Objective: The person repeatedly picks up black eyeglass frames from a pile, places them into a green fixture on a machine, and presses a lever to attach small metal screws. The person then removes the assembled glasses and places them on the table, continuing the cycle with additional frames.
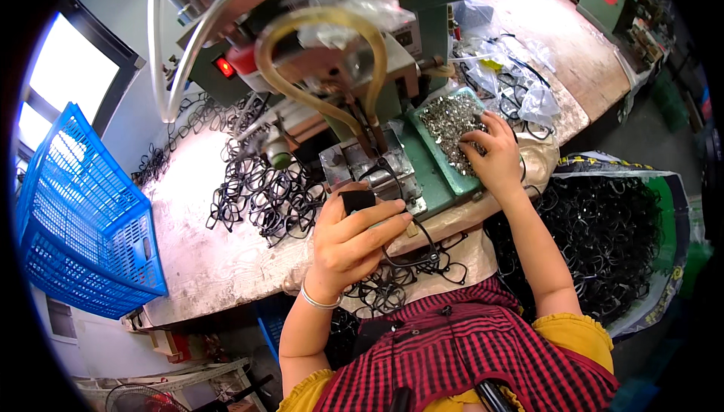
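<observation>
My left hand (354, 238), with a black wrap (357, 200) on a finger, is closed on a black eyeglass frame (432, 256). Part of that frame lies at the metal fixture (407, 183) of a bench machine, and my fingers cover some of it. Two tubes come down to nozzles (369, 142) just above the fixture. My right hand (494, 154) reaches into a green tray (469, 185) of small silvery metal parts (445, 127). Its thumb and index finger are bent close together among the parts; anything between them is too small to make out.
Black frames (264, 201) lie heaped on the bench left of the machine, and more (381, 284) lie at my lap. A large sack (603, 238) full of them stands at the right. A blue basket (90, 223) is at the left; plastic bags (532, 103) lie behind the tray.
</observation>
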Demonstrator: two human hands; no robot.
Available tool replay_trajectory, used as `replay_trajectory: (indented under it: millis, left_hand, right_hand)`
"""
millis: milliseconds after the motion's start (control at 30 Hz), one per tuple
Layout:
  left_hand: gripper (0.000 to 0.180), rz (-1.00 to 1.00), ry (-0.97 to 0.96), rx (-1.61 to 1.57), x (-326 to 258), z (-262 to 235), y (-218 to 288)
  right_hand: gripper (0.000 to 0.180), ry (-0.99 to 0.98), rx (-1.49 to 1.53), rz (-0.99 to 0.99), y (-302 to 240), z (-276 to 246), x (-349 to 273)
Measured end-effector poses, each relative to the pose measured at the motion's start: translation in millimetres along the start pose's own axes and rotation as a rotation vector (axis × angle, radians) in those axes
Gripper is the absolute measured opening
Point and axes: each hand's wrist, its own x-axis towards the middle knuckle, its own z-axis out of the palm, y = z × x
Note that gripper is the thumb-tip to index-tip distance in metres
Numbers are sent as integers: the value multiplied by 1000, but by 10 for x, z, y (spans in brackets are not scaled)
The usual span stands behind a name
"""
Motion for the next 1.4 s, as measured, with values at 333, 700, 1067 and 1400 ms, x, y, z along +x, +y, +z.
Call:
replay_trajectory:
  millis: [333, 700, 1067, 1400]
  left_hand:
    - [48, -210, 93, 73, -532, 91, 324]
    - [15, -621, 532, 656, -720, -1105, -168]
    - [15, -755, 115, 724, -1763, -600, -1705]
    - [21, -826, -171, 654, -1505, -629, -1651]
  right_hand:
    - [13, 2, 87, -177, -73, 111, 202]
    - [13, 134, 809, 451, -65, 304, 202]
    - [14, 130, 277, 204, -80, -216, -127]
    - [14, -41, 654, 13, -959, -395, 243]
